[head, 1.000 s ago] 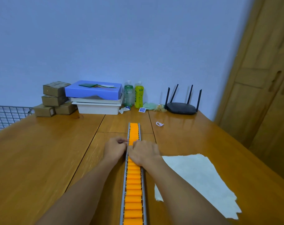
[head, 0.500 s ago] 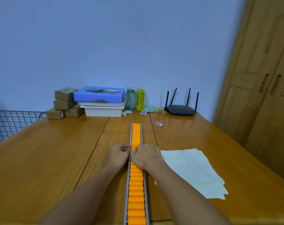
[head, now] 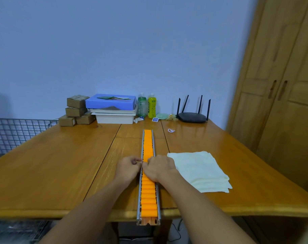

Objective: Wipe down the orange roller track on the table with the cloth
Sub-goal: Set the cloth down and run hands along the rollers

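The orange roller track (head: pixel 148 194) runs lengthwise down the middle of the wooden table (head: pixel 53 169) in a grey metal frame, its near end overhanging the front edge. My left hand (head: pixel 129 167) grips the track's left rail with curled fingers. My right hand (head: pixel 158 167) lies over the rollers and the right rail at the same spot. A pale folded cloth (head: pixel 199 170) lies flat on the table just right of the track, untouched by either hand.
At the back stand cardboard boxes (head: pixel 76 110), a blue box on white trays (head: pixel 112 108), two bottles (head: pixel 147 107) and a black router (head: pixel 192 116). A wire mesh rack (head: pixel 12 132) is at the left, a wooden wardrobe (head: pixel 281 103) at the right.
The view has pulled back, so the track's near end and the table's front edge now show. Both hands stay on the track, a little nearer to me along it. The cloth looks neatly folded.
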The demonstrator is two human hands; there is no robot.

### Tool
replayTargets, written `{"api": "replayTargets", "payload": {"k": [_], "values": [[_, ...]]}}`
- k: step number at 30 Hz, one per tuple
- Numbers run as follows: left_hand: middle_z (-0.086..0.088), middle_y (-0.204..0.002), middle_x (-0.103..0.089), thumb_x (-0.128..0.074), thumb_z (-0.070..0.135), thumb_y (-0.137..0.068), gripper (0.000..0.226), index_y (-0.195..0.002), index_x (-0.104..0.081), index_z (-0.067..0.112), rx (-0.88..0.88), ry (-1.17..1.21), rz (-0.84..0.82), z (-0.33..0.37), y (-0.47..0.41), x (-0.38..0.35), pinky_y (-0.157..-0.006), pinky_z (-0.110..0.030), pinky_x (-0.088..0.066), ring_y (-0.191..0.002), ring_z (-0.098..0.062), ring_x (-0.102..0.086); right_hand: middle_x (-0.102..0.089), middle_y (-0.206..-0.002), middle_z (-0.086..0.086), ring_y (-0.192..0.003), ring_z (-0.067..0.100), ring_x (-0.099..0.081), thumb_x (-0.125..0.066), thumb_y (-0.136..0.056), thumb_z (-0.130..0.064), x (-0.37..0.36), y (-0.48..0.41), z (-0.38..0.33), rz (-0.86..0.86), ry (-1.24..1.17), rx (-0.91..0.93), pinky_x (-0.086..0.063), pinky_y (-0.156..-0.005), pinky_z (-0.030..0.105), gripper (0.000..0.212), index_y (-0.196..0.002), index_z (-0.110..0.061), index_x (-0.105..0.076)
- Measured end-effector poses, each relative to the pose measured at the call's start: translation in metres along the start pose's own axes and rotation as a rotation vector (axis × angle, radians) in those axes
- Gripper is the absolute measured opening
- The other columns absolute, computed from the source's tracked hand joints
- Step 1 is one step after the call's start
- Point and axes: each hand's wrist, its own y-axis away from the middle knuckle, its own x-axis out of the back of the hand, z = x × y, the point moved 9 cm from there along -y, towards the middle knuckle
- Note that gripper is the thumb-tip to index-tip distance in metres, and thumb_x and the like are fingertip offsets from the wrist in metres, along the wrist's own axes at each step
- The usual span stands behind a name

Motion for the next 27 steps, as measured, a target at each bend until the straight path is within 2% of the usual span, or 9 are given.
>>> {"api": "replayTargets", "payload": {"k": [8,12,14,16,19,23,27], "values": [[-0.003,-0.092,-0.075,-0.064,0.014,-0.097,0.023,-0.118,-0.074,0.014,0.000,-0.028,-0.034,0.009,0.041,0.008,-0.071,-0.030,-0.055,-0.087,-0.017,-0.070,-0.066,-0.112,0.011,-0.103,0.028,-0.060,-0.025,-0.102,-0.051,0.009,0.040,-0.008,0.000,0.025,0.010,-0.046,-0.084,0.040,0.059,-0.111,-0.014,-0.070],[-0.004,-0.088,-0.074,-0.063,0.016,-0.097,0.021,-0.116,-0.074,0.015,-0.001,-0.052,-0.048,0.015,0.059,0.012,-0.078,-0.044,-0.061,-0.084,-0.021,-0.072,-0.066,-0.114,0.012,-0.104,0.029,-0.060,-0.024,-0.102,-0.052,0.012,0.062,-0.012,-0.002,0.040,0.014,-0.045,-0.082,0.040,0.061,-0.114,-0.015,-0.070],[-0.004,-0.089,-0.074,-0.063,0.017,-0.098,0.023,-0.118,-0.073,0.015,0.000,-0.066,-0.048,0.017,0.069,0.015,-0.081,-0.045,-0.061,-0.085,-0.021,-0.071,-0.066,-0.115,0.012,-0.105,0.029,-0.060,-0.023,-0.102,-0.053,0.014,0.073,-0.014,0.001,0.050,0.013,-0.045,-0.082,0.039,0.062,-0.116,-0.015,-0.070],[-0.005,-0.092,-0.074,-0.063,0.018,-0.098,0.024,-0.120,-0.073,0.014,-0.002,-0.074,-0.045,0.019,0.079,0.016,-0.079,-0.042,-0.061,-0.086,-0.019,-0.069,-0.065,-0.116,0.012,-0.106,0.029,-0.060,-0.024,-0.103,-0.054,0.016,0.084,-0.016,0.004,0.067,0.012,-0.045,-0.082,0.038,0.062,-0.118,-0.015,-0.070],[-0.003,-0.090,-0.073,-0.061,0.017,-0.099,0.025,-0.121,-0.072,0.013,-0.005,-0.096,-0.044,0.023,0.093,0.020,-0.064,-0.028,-0.050,-0.082,-0.014,-0.066,-0.065,-0.116,0.011,-0.105,0.029,-0.061,-0.023,-0.103,-0.054,0.020,0.101,-0.019,0.013,0.094,0.012,-0.046,-0.081,0.038,0.063,-0.118,-0.014,-0.069],[-0.003,-0.089,-0.074,-0.061,0.016,-0.099,0.025,-0.121,-0.073,0.013,0.004,-0.101,-0.076,0.027,0.110,0.024,-0.077,-0.035,-0.057,-0.087,-0.017,-0.070,-0.065,-0.117,0.012,-0.106,0.030,-0.061,-0.022,-0.103,-0.054,0.024,0.124,-0.024,0.012,0.101,0.012,-0.046,-0.083,0.039,0.064,-0.117,-0.013,-0.069],[-0.001,-0.090,-0.072,-0.060,0.018,-0.100,0.026,-0.123,-0.073,0.014,0.000,-0.135,-0.069,0.032,0.124,0.026,-0.066,-0.027,-0.051,-0.086,-0.016,-0.069,-0.065,-0.112,0.013,-0.103,0.029,-0.061,-0.023,-0.103,-0.051,0.029,0.145,-0.028,0.017,0.119,0.023,-0.042,-0.078,0.038,0.061,-0.111,-0.012,-0.069]]}}
